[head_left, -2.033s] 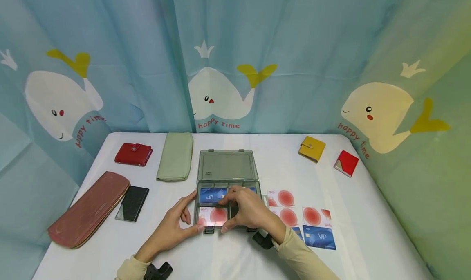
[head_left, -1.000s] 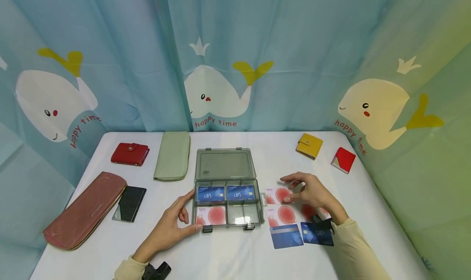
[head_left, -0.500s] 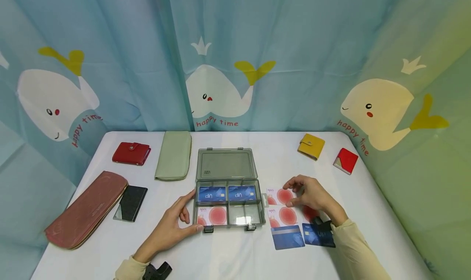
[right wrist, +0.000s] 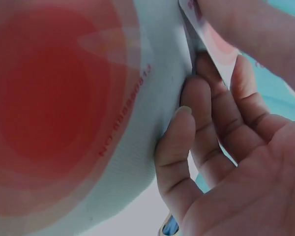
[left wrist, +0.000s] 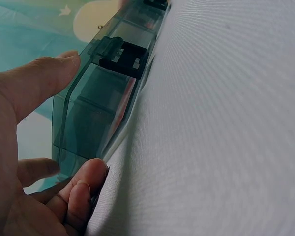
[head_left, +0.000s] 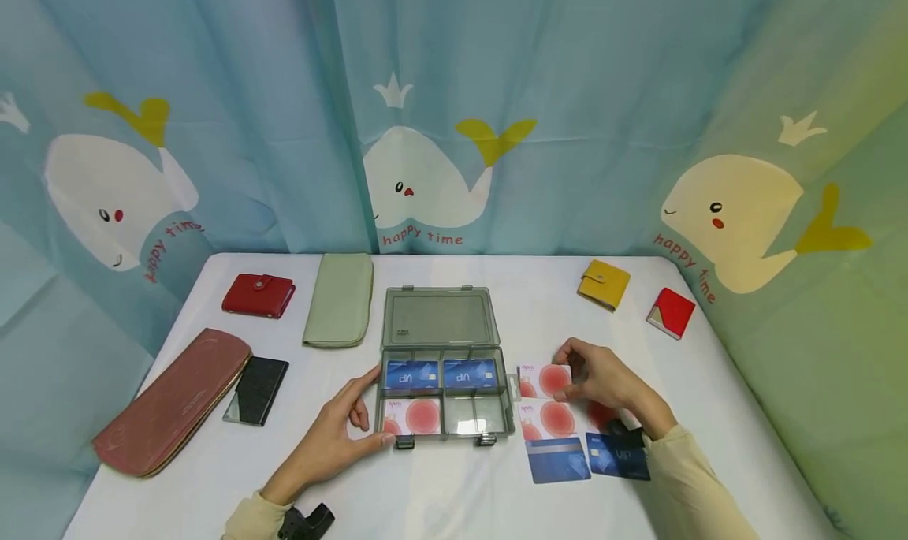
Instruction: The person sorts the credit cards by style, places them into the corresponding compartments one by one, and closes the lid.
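Note:
A grey see-through box (head_left: 440,319) lies with its lid back at the table's middle. It holds two blue VIP cards (head_left: 440,374) in the far cells and a red-circle card (head_left: 411,418) at the near left. The near right cell is bare. My left hand (head_left: 369,410) grips the box's near left corner, and in the left wrist view its thumb (left wrist: 39,83) lies on the box wall (left wrist: 103,103). My right hand (head_left: 563,377) pinches the right edge of a white red-circle card (head_left: 541,380) just right of the box. In the right wrist view the fingers (right wrist: 206,113) curl under that card's edge (right wrist: 196,19).
More cards lie right of the box: a red-circle card (head_left: 546,418), a blue card (head_left: 559,459), a blue VIP card (head_left: 617,457). Wallets ring the table: red (head_left: 258,296), green (head_left: 339,299), pink (head_left: 173,402), black (head_left: 256,390), yellow (head_left: 603,284), small red (head_left: 670,313).
My right hand left the box, moved right to the loose cards and took hold of the upper red-circle card. The left hand stayed on the box corner.

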